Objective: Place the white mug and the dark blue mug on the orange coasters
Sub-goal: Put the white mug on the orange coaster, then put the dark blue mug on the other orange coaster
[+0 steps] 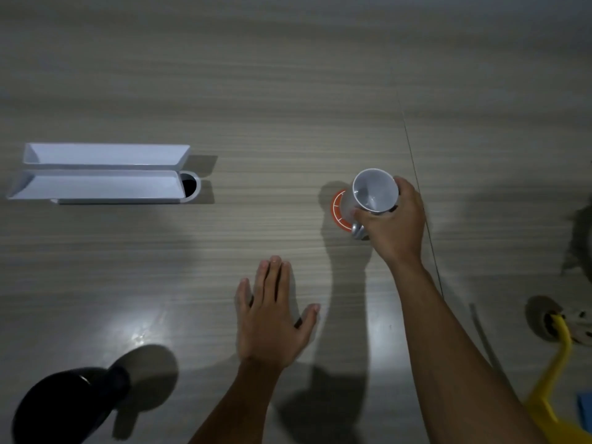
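Observation:
My right hand [395, 219] grips the white mug [373, 192] from its right side, fingers around the rim and handle. The mug stands upright, mouth up, on an orange coaster [337, 208] whose left edge shows beneath it. My left hand [272, 312] lies flat and open on the table, palm down, nearer to me and left of the mug. A dark mug-like object [64, 408] sits at the bottom left corner, dim and partly cut off. I see only one coaster.
A white two-trough holder [102, 171] with a round socket at its right end lies at the left. A table seam [416, 174] runs down the right side. A yellow object [551, 379] and a small round thing sit at the lower right.

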Motion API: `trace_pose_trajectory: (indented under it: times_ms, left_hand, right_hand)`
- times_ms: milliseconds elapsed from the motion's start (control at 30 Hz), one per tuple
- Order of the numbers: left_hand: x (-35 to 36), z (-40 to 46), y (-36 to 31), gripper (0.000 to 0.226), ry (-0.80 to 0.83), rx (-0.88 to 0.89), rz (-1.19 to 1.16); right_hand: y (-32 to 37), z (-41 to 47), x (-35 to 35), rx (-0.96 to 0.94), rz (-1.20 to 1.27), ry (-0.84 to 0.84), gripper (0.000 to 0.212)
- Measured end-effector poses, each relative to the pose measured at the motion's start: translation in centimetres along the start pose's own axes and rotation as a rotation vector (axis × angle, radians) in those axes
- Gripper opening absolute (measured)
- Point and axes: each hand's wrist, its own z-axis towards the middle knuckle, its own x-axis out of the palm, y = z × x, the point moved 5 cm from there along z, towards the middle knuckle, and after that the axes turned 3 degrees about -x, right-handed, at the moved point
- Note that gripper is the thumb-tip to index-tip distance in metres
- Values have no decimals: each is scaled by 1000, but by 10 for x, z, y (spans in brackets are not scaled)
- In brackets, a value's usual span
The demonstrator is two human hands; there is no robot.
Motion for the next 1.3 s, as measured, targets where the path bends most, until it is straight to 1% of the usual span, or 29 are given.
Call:
trace_pose_trajectory:
  times_ms: [367, 500, 600, 700, 767, 867, 933, 1033, 1167, 1233, 1300]
  left_hand:
    - [3, -1, 1, 89, -10, -2, 5]
    - [0, -2, 0, 89, -27, 6, -6]
    - [-2, -3, 0, 88, -30, 6, -16]
    - [-4, -6, 4, 86, -15, 33, -41]
    - [-4, -19, 14, 81, 3, 88, -61]
    - [-1, -62, 42, 74, 39, 188, -31]
    - [0, -96, 64, 71, 39, 222, -37]
    - [-1, -142, 96, 66, 58, 249, -43]
    - [-12, -190, 145, 64, 60, 231, -44]
    - [-19, -211, 169, 63, 45, 224, -37]
    - [-25, -230, 194, 62, 42, 206, -32]
  right_hand:
    - [-3, 1, 6, -27, -64, 43, 86]
    - [1, -10, 2, -28, -109, 73, 96]
    - [6, -35, -7, -47, -186, 33, 88]
    - [4, -79, -19, 20, -219, 8, 82]
    - [3, -117, -20, 39, -229, 62, 76]
    - [2, -178, -7, 9, -281, 232, 66]
    - [2, -218, 9, -2, -317, 357, 63]
    - [2, -271, 35, -38, -364, 480, 60]
    - [1, -326, 69, -99, -423, 531, 58]
    - [1, -352, 87, -165, -483, 554, 59]
    - [1, -377, 101, -177, -549, 585, 62]
